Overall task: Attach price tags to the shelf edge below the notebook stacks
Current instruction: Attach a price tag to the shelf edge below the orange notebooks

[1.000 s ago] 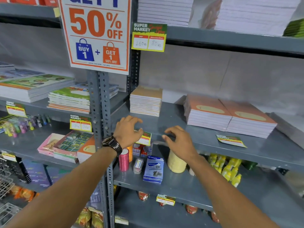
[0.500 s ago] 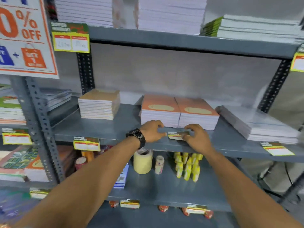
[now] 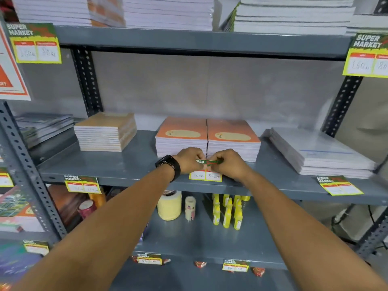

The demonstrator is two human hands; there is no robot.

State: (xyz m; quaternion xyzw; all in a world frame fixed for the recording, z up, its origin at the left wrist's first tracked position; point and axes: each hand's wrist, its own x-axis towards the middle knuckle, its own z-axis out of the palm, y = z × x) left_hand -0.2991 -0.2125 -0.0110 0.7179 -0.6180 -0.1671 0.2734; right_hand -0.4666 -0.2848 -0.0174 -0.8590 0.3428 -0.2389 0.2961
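Two orange notebook stacks (image 3: 207, 137) sit side by side on the grey middle shelf (image 3: 130, 164). In front of them, my left hand (image 3: 190, 160) and my right hand (image 3: 227, 163) both pinch a green, yellow and white price tag (image 3: 205, 175) at its top. The tag hangs over the shelf's front edge (image 3: 151, 183), its white price boxes facing me. A black watch is on my left wrist. A second tag (image 3: 83, 184) hangs on the same edge at the left, below a brown notebook stack (image 3: 105, 131). A third tag (image 3: 339, 185) lies flat on the shelf at the right.
A pale notebook stack (image 3: 319, 150) lies at the right of the shelf. Below stand a yellow tape roll (image 3: 169, 204), a small roll (image 3: 190, 207) and yellow bottles (image 3: 227, 211). The upper shelf holds tall white stacks (image 3: 168, 11) and two price tags (image 3: 34, 43). Perforated uprights (image 3: 31, 175) flank the bay.
The view has shifted right and closer, from the left bay to the orange stacks. Both hands picked the tag up off the shelf and brought it down over the front edge.
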